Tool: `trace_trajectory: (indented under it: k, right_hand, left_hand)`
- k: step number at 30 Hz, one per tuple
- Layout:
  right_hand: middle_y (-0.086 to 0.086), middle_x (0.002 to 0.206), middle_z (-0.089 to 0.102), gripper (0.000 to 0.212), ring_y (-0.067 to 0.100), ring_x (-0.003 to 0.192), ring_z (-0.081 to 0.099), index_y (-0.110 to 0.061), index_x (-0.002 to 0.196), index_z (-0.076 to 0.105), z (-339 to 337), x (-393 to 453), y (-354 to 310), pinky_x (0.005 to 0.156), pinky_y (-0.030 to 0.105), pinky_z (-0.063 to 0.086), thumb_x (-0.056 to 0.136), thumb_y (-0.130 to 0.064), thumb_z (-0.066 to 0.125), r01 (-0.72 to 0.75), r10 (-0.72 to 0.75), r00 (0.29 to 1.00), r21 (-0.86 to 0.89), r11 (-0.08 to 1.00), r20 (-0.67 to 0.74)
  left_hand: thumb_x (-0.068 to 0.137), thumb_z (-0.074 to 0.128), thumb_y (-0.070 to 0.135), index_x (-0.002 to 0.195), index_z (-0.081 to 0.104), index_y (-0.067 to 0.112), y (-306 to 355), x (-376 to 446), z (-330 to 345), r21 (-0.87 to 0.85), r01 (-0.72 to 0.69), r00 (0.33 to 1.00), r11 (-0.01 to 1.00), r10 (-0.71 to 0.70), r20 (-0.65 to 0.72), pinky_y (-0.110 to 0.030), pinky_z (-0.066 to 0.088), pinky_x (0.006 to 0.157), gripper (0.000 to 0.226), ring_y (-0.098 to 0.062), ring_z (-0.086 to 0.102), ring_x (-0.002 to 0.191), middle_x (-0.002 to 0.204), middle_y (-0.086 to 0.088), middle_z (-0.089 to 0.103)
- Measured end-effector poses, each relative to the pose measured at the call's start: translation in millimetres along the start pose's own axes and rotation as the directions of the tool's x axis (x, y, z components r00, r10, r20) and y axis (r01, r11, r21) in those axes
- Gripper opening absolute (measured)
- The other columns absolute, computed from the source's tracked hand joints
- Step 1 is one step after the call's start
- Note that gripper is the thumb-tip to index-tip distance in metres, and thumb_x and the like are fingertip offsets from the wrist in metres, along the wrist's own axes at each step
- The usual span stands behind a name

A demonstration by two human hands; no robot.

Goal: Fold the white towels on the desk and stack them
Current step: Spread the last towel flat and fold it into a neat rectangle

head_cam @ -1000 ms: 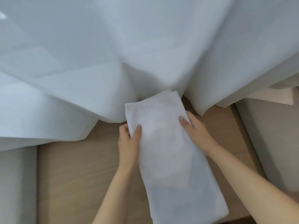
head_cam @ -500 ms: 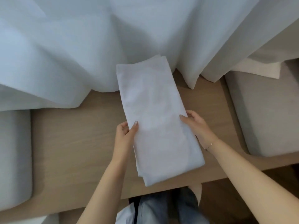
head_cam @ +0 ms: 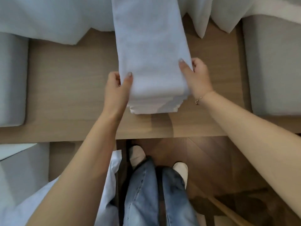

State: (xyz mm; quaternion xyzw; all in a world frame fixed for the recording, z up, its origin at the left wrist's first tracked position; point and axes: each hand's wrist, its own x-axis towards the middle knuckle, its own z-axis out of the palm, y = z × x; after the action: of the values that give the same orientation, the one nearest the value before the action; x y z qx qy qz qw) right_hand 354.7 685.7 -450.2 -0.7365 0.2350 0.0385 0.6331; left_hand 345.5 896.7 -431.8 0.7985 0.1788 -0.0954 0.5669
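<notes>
A long folded white towel [head_cam: 151, 51] lies on the wooden desk [head_cam: 68, 82], its near end showing several stacked layers. My left hand [head_cam: 116, 90] grips the towel's near left edge, thumb on top and fingers curled under. On the opposite side, my right hand [head_cam: 195, 75] grips the near right edge the same way. The towel's far end runs out of view at the top. More white cloth [head_cam: 48, 18] lies bunched across the back of the desk.
Grey cushions flank the desk at left [head_cam: 11, 79] and right [head_cam: 273, 66]; another grey block [head_cam: 22, 168] sits at lower left. The desk's front edge [head_cam: 162, 136] is close. Below it are the wooden floor, jeans and white slippers.
The view has tilted down, showing the desk edge and legs. Both hands slid toward the towel's near end and now grip its edges; the near end now looks several layers thick.
</notes>
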Motion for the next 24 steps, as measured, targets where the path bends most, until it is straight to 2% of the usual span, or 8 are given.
trace_trajectory:
  k: [5,8,10,13,16,18,21,24]
  right_hand:
    - [0.013,0.09,0.055,0.02,0.017,0.078,0.052,-0.01,0.091,0.049,6,7,-17,0.067,0.026,0.042,0.097,-0.027,0.058,0.251,-0.251,0.967,-0.004,0.968,-0.047]
    - [0.009,0.089,0.052,0.023,0.012,0.072,0.049,-0.012,0.085,0.046,9,9,6,0.062,0.018,0.04,0.095,-0.027,0.06,0.11,-0.107,0.994,-0.143,0.984,0.023]
    - [0.003,0.084,0.051,0.027,0.008,0.068,0.048,-0.02,0.077,0.042,11,7,19,0.058,0.014,0.039,0.095,-0.029,0.061,0.042,-0.039,0.999,-0.193,0.98,0.021]
    - [0.006,0.092,0.054,0.027,0.016,0.082,0.052,-0.015,0.087,0.046,14,6,19,0.07,0.027,0.046,0.094,-0.037,0.059,0.044,-0.048,0.999,-0.26,0.965,-0.011]
    - [0.004,0.098,0.052,0.032,0.015,0.086,0.05,-0.013,0.097,0.045,16,11,14,0.058,0.017,0.038,0.096,-0.043,0.054,0.025,-0.044,0.998,-0.356,0.934,-0.043]
    - [0.002,0.103,0.051,0.032,0.013,0.088,0.047,-0.013,0.101,0.045,17,11,11,0.057,0.02,0.033,0.097,-0.044,0.051,0.032,-0.072,0.995,-0.439,0.898,-0.075]
    - [0.004,0.121,0.046,0.045,0.013,0.097,0.041,-0.01,0.12,0.047,14,11,10,0.078,0.017,0.035,0.096,-0.048,0.05,-0.013,-0.053,0.991,-0.474,0.88,-0.125]
    - [-0.006,0.087,0.044,0.034,0.012,0.086,0.044,-0.017,0.088,0.049,14,9,13,0.053,0.012,0.033,0.095,-0.051,0.051,-0.137,0.103,0.989,-0.391,0.91,-0.108]
  left_hand:
    - [0.093,0.061,0.03,0.092,0.05,0.021,12,22,-13,-0.067,-0.135,0.991,0.989,0.134,-0.026,-0.028,0.05,0.051,0.014,-0.011,0.06,0.076,0.094,-0.002,0.06]
    - [0.094,0.063,0.027,0.097,0.053,0.015,-15,26,-8,0.042,-0.018,0.999,0.999,0.02,-0.027,-0.042,0.057,0.073,0.016,-0.017,0.064,0.085,0.097,-0.005,0.064]
    - [0.093,0.063,0.029,0.097,0.053,0.016,-30,22,-6,0.063,0.029,0.999,0.998,-0.027,-0.038,-0.046,0.058,0.073,0.017,-0.023,0.066,0.086,0.095,-0.008,0.066]
    - [0.093,0.063,0.034,0.101,0.053,0.016,-31,23,-9,0.082,0.016,0.999,0.997,-0.013,-0.038,-0.033,0.055,0.052,0.022,-0.022,0.068,0.081,0.09,-0.004,0.065]
    - [0.093,0.062,0.037,0.105,0.052,0.016,-25,30,-10,0.112,0.025,0.999,0.993,-0.022,-0.028,-0.022,0.051,0.048,0.026,-0.013,0.066,0.079,0.091,0.003,0.06]
    - [0.094,0.061,0.039,0.11,0.05,0.016,-22,36,-11,0.133,0.026,1.0,0.991,-0.028,0.01,-0.025,0.054,0.054,0.031,-0.013,0.065,0.086,0.103,0.002,0.06]
    - [0.092,0.057,0.053,0.13,0.044,0.013,-15,41,-15,0.234,0.098,0.991,0.967,-0.116,0.064,-0.036,0.054,0.09,0.056,-0.019,0.059,0.112,0.131,-0.005,0.052]
    - [0.093,0.052,0.059,0.131,0.054,0.01,-9,40,-19,0.242,0.189,0.955,0.952,-0.235,0.181,-0.024,0.055,0.077,0.062,-0.014,0.061,0.104,0.128,-0.002,0.059]
